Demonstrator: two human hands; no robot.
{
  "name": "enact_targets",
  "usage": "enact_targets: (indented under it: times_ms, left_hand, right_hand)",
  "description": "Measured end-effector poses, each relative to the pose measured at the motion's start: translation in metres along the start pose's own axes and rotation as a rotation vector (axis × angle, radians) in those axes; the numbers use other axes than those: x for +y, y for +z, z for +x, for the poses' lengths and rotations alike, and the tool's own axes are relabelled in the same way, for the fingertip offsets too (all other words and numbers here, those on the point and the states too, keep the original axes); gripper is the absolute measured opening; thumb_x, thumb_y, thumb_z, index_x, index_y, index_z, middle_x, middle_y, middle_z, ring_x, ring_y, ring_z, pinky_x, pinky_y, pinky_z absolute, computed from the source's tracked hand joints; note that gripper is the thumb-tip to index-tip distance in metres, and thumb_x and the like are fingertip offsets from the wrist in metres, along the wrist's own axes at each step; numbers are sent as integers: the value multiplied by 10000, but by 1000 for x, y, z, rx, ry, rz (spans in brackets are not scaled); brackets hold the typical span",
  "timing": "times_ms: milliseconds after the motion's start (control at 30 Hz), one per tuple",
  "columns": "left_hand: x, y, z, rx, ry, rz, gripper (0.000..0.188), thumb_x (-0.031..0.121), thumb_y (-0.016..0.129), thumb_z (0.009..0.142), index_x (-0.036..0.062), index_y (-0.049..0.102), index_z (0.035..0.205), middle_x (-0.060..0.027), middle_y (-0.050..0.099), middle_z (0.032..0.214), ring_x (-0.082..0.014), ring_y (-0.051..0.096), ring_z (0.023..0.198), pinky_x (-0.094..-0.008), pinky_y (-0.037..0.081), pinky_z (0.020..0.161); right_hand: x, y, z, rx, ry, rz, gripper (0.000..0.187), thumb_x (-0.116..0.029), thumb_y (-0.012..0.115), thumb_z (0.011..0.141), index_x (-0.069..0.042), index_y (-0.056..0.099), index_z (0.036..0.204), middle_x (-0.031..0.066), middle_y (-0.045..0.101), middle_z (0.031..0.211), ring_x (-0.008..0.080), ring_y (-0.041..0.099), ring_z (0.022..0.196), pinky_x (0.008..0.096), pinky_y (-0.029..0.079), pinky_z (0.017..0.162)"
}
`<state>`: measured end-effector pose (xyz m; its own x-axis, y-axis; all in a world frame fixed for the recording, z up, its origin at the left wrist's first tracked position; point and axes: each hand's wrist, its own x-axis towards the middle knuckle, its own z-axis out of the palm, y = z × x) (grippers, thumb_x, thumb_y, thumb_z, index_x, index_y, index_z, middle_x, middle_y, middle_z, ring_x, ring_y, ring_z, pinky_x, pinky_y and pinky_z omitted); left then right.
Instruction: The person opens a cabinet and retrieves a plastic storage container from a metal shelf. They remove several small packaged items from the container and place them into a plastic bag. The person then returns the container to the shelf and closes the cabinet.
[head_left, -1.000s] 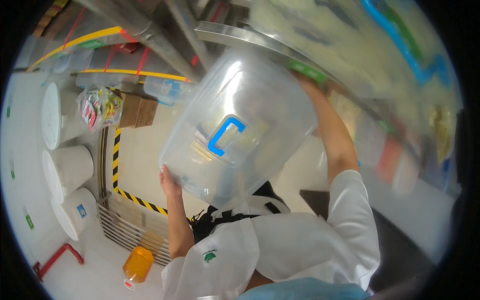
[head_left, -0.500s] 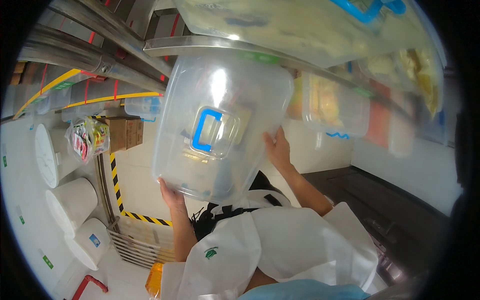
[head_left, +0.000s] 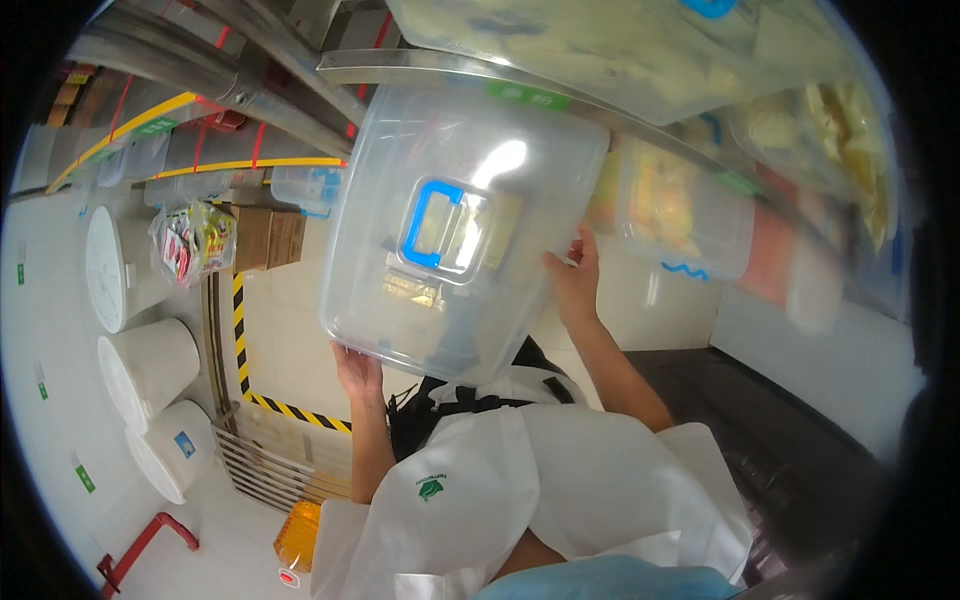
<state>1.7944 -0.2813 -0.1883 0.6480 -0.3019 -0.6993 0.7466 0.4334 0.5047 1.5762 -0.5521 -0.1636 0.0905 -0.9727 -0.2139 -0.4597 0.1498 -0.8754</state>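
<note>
clear box: a large lidded box of see-through plastic [head_left: 465, 240] is held between the two hands, lid toward the viewer, with its near end close to the white garment [head_left: 450, 480] and its far end beneath the left part of the shelf's front edge [head_left: 440, 67].
blue handle: a blue handle [head_left: 412, 225] is set in the middle of the lid, and is touched by neither hand.
left hand: the box's near left corner is grasped by the left hand [head_left: 359, 372], placed below that corner (some of the fingers are hidden by the plastic).
right hand: the right hand [head_left: 575, 280] is held partly opened along the box's right side, with fingers spread and the thumb turned to the wall; whether firm contact is made cannot be told.
shelf: a large box of pale contents [head_left: 600, 55] is seen above the shelf's front edge; a smaller box with yellowish contents [head_left: 665, 205] is seen below the same edge, to the right of the right hand.
green label: a green label [head_left: 527, 97] is borne by the shelf's front edge, over the clear box's far end.
left side: a plastic bag of bright packets [head_left: 190, 242] is seen beside a cardboard box [head_left: 268, 238], near white bins [head_left: 150, 370].
</note>
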Motion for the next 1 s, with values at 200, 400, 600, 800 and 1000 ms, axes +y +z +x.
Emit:
enact_targets:
  times_ms: [200, 400, 600, 800, 1000]
  left_hand:
    - [0, 16, -17, -82, -65, -154, 382, 375, 407, 918, 104, 486, 1175, -57, 476, 1230, -261, 396, 1177, -498, 345, 953]
    - [-10, 8, -4, 11, -83, -120, 197, 282, 476, 902, 95, 537, 904, -25, 544, 910, -172, 496, 873, -363, 424, 814]
    - [-19, 18, -10, 77, -98, -174, 107, 182, 519, 885, 94, 528, 826, 14, 497, 696, -107, 477, 678, -261, 427, 656]
    - [-17, 35, -20, 160, -15, -153, 45, 133, 528, 877, 94, 522, 857, 9, 490, 718, -102, 477, 678, -256, 436, 638]
    - [-17, 41, -27, 126, -35, -168, 48, 133, 515, 884, 86, 514, 892, 8, 492, 726, -115, 482, 670, -256, 439, 639]
  right_hand:
    - [-33, -21, 5, -221, 84, 759, 607, 59, 550, 736, -107, 293, 1260, 102, 490, 1079, 128, 534, 813, 255, 459, 667]
    - [-34, -71, 59, -12, 109, 844, 595, 32, 572, 758, -142, 310, 1263, 77, 573, 1004, 137, 551, 802, 254, 468, 635]
    - [73, -233, 166, 65, 86, 599, 543, -119, 582, 799, -122, 323, 1276, 85, 569, 1056, 154, 544, 866, 270, 508, 688]
    - [70, -334, 244, 333, 195, 437, 410, -142, 576, 807, -41, 437, 1179, 100, 571, 1072, 178, 548, 888, 277, 482, 729]
    - [42, -329, 287, 335, 0, 58, 281, -145, 564, 823, 2, 543, 1062, 140, 584, 1076, 225, 565, 921, 299, 448, 792]
